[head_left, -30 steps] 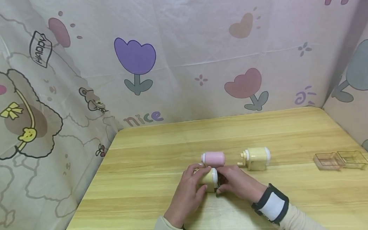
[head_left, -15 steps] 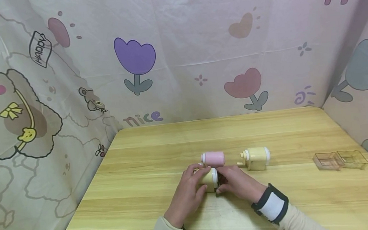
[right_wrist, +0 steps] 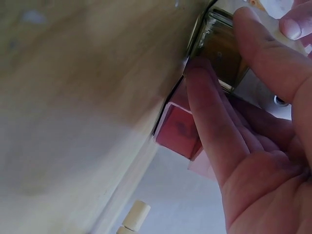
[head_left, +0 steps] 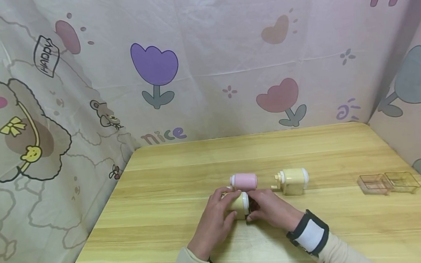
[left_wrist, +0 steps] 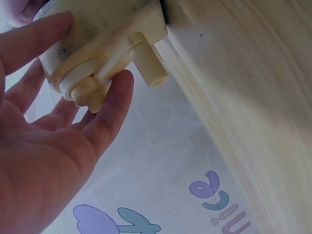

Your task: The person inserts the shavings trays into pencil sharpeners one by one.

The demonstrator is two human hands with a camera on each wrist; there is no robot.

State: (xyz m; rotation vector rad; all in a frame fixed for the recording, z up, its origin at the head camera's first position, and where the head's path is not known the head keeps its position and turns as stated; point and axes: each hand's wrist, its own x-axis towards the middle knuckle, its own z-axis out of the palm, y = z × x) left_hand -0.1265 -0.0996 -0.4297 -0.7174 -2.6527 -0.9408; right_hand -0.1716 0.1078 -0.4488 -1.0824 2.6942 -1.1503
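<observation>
A yellow hand-crank pencil sharpener (head_left: pixel 238 203) stands near the middle of the table. My left hand (head_left: pixel 214 219) holds it, with fingers over its top and thumb at the near side. The left wrist view shows the crank handle (left_wrist: pixel 148 63) beside my left fingers. My right hand (head_left: pixel 273 210) is at the sharpener's right end. In the right wrist view, its thumb and fingers pinch a clear yellowish shavings drawer (right_wrist: pixel 219 51) at the base. How far that drawer sits inside the body is hidden.
Just behind my hands lies a pink pencil sharpener (head_left: pixel 244 181), its drawer slot (right_wrist: pixel 178 129) bare. Another yellow pencil sharpener (head_left: pixel 293 181) stands to its right. Two clear drawers, one pinkish (head_left: pixel 374 185) and one yellowish (head_left: pixel 403 183), rest by the table's right edge. Printed cloth (head_left: pixel 212 107) hangs behind.
</observation>
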